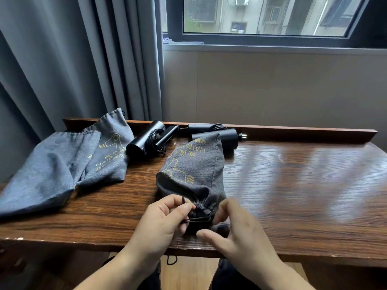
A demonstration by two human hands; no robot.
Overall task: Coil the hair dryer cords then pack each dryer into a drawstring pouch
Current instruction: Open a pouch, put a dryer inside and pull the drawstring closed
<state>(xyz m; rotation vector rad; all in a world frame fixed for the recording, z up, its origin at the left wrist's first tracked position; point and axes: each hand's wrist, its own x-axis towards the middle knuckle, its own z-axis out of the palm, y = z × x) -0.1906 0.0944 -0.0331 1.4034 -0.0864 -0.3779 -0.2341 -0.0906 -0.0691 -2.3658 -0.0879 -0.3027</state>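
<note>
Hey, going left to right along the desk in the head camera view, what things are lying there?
Flat empty pouch → second empty pouch with the printed dryer logo → black hair dryer with coiled cord → filled pouch that both hands are cinching → another black hair dryer behind it, near the back ledge.

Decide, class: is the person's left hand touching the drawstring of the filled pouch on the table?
Touching. The head view shows the left hand pinching the black drawstring between thumb and forefinger at the cinched mouth of the filled pouch.
</note>
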